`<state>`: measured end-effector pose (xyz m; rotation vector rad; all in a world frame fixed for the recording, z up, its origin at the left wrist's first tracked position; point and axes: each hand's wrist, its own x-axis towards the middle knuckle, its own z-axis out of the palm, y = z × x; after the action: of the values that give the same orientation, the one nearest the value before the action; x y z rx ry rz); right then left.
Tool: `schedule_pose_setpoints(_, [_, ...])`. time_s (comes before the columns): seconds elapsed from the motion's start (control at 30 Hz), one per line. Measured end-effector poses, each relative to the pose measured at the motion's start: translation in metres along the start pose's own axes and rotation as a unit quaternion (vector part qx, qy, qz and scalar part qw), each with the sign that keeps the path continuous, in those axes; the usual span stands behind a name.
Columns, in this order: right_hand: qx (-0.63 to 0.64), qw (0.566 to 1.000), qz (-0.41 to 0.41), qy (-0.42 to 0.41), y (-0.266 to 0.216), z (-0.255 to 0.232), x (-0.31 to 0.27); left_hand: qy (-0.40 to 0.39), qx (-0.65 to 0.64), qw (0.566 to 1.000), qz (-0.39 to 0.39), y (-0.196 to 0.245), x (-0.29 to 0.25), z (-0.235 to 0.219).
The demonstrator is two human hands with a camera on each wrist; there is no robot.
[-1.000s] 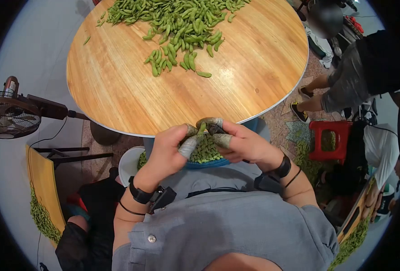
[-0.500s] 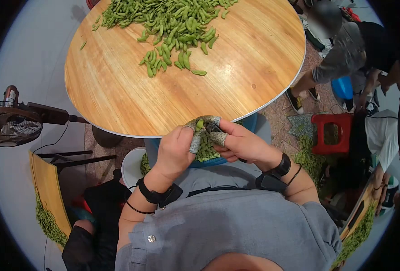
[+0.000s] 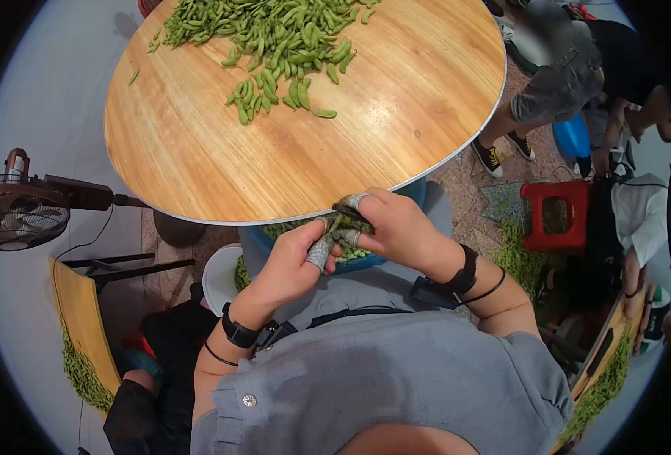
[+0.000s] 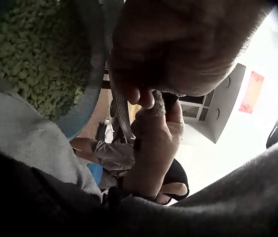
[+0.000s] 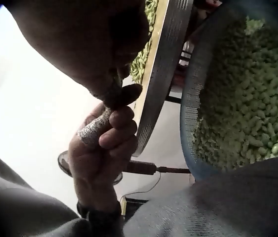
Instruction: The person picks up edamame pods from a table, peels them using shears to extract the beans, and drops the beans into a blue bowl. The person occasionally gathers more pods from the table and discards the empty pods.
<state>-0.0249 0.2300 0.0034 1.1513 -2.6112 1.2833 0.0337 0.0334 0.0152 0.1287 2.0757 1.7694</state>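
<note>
In the head view my left hand [image 3: 286, 262] and right hand [image 3: 404, 227] meet just in front of the table edge. Grey, worn tape wraps several fingertips on both. Between them they pinch a green soybean pod [image 3: 336, 222], mostly hidden by the fingers. Directly below stands a blue basket [image 3: 369, 262] with shelled green beans; its mesh wall [image 5: 190, 118] shows clearly in the right wrist view. Unshelled soybean pods [image 3: 275, 45] lie heaped toward the far side of the round wooden table [image 3: 191, 152].
A white bucket [image 3: 220, 277] stands left of the basket. Further left are a fan [image 3: 21, 201] and a tilted wooden board [image 3: 85, 318]. On the right, a red stool [image 3: 555, 216] stands beside pods on the floor, near a person [image 3: 559, 83] bending over.
My right hand has turned and moved slightly up, and its fingers now cover more of the pod. The person at right has bent lower and shifted left; the head view has shifted a little.
</note>
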Motion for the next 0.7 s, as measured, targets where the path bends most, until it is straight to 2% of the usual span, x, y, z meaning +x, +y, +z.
schedule_pose_setpoints(0.03, [-0.007,1.000,-0.006,-0.011,0.000,0.003,-0.002,0.001,-0.001,1.000,-0.001,-0.001,-0.002,0.001])
schedule_pose_setpoints(0.1, [-0.031,0.999,-0.004,-0.028,-0.005,0.008,-0.008,0.018,0.136,0.991,0.007,-0.002,-0.005,0.005])
schedule_pose_setpoints(0.23, [-0.060,0.997,-0.005,-0.047,-0.008,0.023,-0.018,0.026,0.214,0.976,0.040,-0.010,-0.007,0.011])
schedule_pose_setpoints(0.3, [-0.058,0.997,0.000,-0.050,-0.003,0.027,-0.021,0.013,0.110,0.992,-0.068,-0.008,-0.006,0.011])
schedule_pose_setpoints(0.33, [0.006,0.998,0.005,-0.069,0.005,0.028,-0.020,0.012,0.108,0.992,-0.067,-0.013,-0.005,0.009])
schedule_pose_setpoints(0.37, [0.071,0.994,0.011,-0.088,0.011,0.028,-0.018,-0.019,-0.015,0.994,-0.107,-0.022,-0.005,0.003])
schedule_pose_setpoints(0.4, [0.070,0.994,0.011,-0.089,0.014,0.025,-0.017,-0.050,-0.138,0.979,-0.143,-0.025,-0.004,0.000])
schedule_pose_setpoints(0.47, [0.169,0.961,0.110,-0.187,0.020,0.019,-0.016,-0.066,-0.130,0.978,-0.148,-0.025,-0.005,-0.001])
schedule_pose_setpoints(0.53, [0.194,0.951,0.128,-0.204,0.030,0.024,-0.017,-0.074,-0.153,0.971,-0.168,-0.028,-0.006,-0.002])
schedule_pose_setpoints(0.6, [0.355,0.860,0.298,-0.212,0.036,0.027,-0.016,-0.062,-0.165,0.969,-0.175,-0.033,-0.006,-0.003])
schedule_pose_setpoints(0.63, [0.407,0.830,0.337,-0.175,0.044,0.035,-0.018,-0.050,-0.176,0.966,-0.183,-0.036,-0.008,-0.004])
schedule_pose_setpoints(0.67, [0.408,0.830,0.337,-0.177,0.046,0.036,-0.021,-0.049,-0.177,0.966,-0.184,-0.040,-0.008,-0.005])
schedule_pose_setpoints(0.7, [0.194,0.936,0.242,-0.167,0.046,0.036,-0.021,-0.021,-0.165,0.969,-0.180,-0.044,-0.008,-0.006])
